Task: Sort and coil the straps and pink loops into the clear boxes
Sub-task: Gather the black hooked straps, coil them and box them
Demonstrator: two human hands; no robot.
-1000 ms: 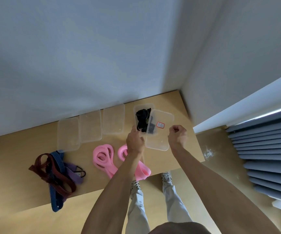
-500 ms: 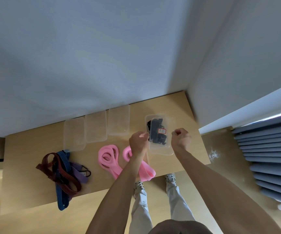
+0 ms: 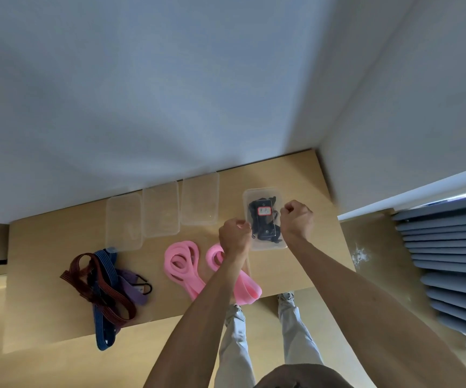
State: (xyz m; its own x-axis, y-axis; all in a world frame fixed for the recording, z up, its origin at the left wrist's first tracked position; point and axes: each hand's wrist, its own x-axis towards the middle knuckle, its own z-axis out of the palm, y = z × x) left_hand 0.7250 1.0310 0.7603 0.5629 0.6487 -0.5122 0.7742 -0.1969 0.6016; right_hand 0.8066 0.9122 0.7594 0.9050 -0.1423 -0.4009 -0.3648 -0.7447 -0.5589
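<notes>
A clear lidded box [image 3: 265, 219] is seen on the right part of the wooden table [image 3: 44, 247], with a tangle of black straps [image 3: 264, 228] showing through it and a small red-edged label [image 3: 264, 210] on its lid. The box is flanked by both hands: the left hand [image 3: 234, 238] is curled at its left edge and the right hand [image 3: 296, 219] at its right edge, fingers bent as if pressed or pinched on the rim, though the exact contact cannot be told. Three more clear boxes [image 3: 160, 210] are set in a row to the left, near the wall. Two bundles of pink loops [image 3: 181, 260] lie just below the left hand, partly hidden by the forearm. A heap of maroon, blue and purple straps [image 3: 103, 287] lies well apart, at the table's left.
</notes>
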